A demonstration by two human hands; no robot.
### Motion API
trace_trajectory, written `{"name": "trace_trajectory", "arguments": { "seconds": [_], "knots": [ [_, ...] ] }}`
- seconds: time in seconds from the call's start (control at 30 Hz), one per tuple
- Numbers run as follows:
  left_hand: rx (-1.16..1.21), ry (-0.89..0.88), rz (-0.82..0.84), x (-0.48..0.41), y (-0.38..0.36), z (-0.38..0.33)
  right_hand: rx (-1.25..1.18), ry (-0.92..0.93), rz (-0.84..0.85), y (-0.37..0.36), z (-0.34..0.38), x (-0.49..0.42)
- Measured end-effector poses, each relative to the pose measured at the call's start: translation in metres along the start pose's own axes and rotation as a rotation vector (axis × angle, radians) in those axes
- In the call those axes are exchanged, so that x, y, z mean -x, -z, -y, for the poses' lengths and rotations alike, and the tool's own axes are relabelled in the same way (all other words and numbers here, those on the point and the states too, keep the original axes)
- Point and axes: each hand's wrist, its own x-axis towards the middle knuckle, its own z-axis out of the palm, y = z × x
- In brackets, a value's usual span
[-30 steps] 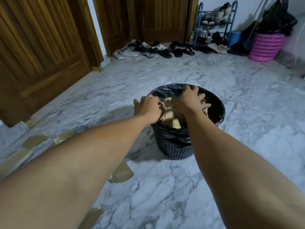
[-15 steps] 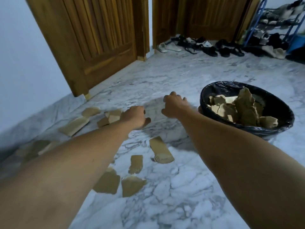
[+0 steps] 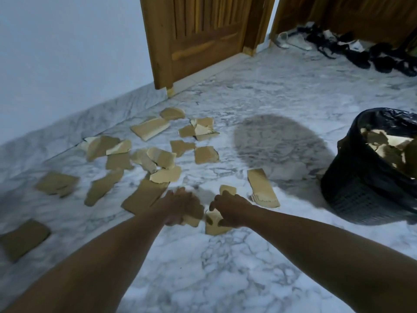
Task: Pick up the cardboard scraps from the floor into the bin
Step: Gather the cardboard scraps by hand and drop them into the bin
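Two bare arms reach down to the marble floor (image 3: 225, 279). The right hand (image 3: 230, 211) curls its fingers around a small cardboard scrap (image 3: 214, 227). The left hand (image 3: 182, 208) covers another piece, grip unclear. More cardboard scraps (image 3: 162, 158) lie scattered beyond. The black-lined bin (image 3: 361, 193), holding scraps, stands to the right. A wooden door (image 3: 196, 39) and shoes (image 3: 361, 53) are farther back.

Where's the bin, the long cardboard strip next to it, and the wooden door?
bin (image 3: 356, 199), head view, on its mesh side wall.
long cardboard strip (image 3: 261, 188), head view, on the middle of its flat face.
wooden door (image 3: 196, 41), head view, on its lower panel.
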Motion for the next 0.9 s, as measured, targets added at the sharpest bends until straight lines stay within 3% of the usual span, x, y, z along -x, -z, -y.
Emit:
{"name": "trace_trajectory", "arguments": {
  "seconds": [0.1,0.2,0.37,0.43,0.53,0.6,0.73,0.9],
  "knots": [
    [-0.104,-0.025,-0.109,-0.004,-0.001,0.008,0.075,0.040,-0.033,-0.017,0.001,-0.008],
    [-0.131,-0.004,-0.092,-0.011,0.001,0.010,0.084,0.045,-0.085,-0.025,0.001,-0.013],
    [-0.193,0.023,-0.120,-0.007,0.012,0.010,-0.094,-0.007,-0.083,-0.008,0.004,-0.025],
    [-0.218,0.118,-0.174,-0.002,0.016,0.015,-0.208,-0.155,-0.043,0.004,-0.006,-0.034],
    [-0.027,0.254,-0.152,-0.014,0.002,0.040,-0.369,-0.471,0.003,0.010,-0.029,-0.045],
    [0.181,0.374,-0.139,-0.027,0.000,0.057,-0.403,-0.576,-0.042,0.001,-0.037,-0.047],
    [0.251,0.411,-0.197,-0.048,0.011,0.077,-0.538,-0.535,-0.024,-0.012,-0.031,-0.050],
    [0.278,0.415,-0.112,-0.070,0.026,0.079,-0.739,-0.468,-0.116,0.000,-0.037,-0.047]
  ]
}}
